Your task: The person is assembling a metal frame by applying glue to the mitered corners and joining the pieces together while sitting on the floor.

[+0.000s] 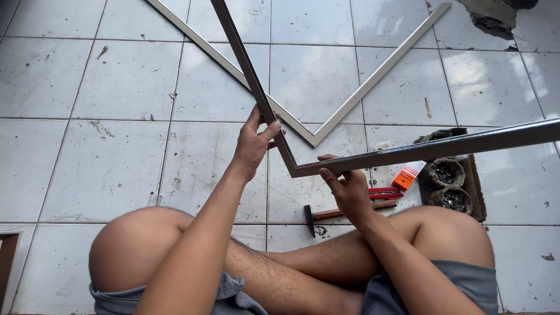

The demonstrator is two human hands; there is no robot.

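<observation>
I sit cross-legged on a tiled floor and hold up a dark L-shaped frame corner (291, 169) made of two moulding strips. My left hand (255, 142) grips the strip (242, 55) that rises toward the top edge. My right hand (344, 184) pinches the strip (443, 147) that runs out to the right. The joint hangs between both hands, above the floor.
A second, lighter V-shaped frame corner (315, 139) lies flat on the tiles. A hammer (326, 214), red-handled pliers (382, 193) and an orange packet (407, 174) lie by my right knee. Two round containers of small nails (446, 172) sit on a dark board at the right.
</observation>
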